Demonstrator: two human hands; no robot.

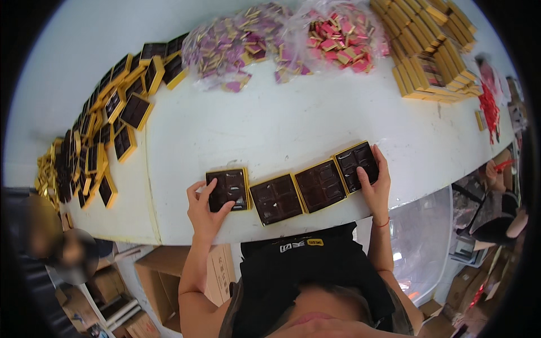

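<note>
A row of shallow gold boxes with dark brown moulded trays in them lies near the table's front edge. My left hand (205,209) grips the leftmost box (228,190), its fingers at the left side and its thumb near the lower edge. At the other end, my right hand (377,183) holds the rightmost box (356,167), thumb on the tray and fingers along the right side. Between them sit a second box (276,199) and a third box (320,186), edge against edge and slightly slanted. The tray compartments that show hold nothing.
More tray-filled boxes (135,111) lie heaped at the left. Toward the back are a clear bag of purple pieces (236,42) and one of pink pieces (344,39). Gold boxes (431,73) are stacked back right, near red ribbons (489,115). Below stands an open carton (160,276). Other people work at both sides.
</note>
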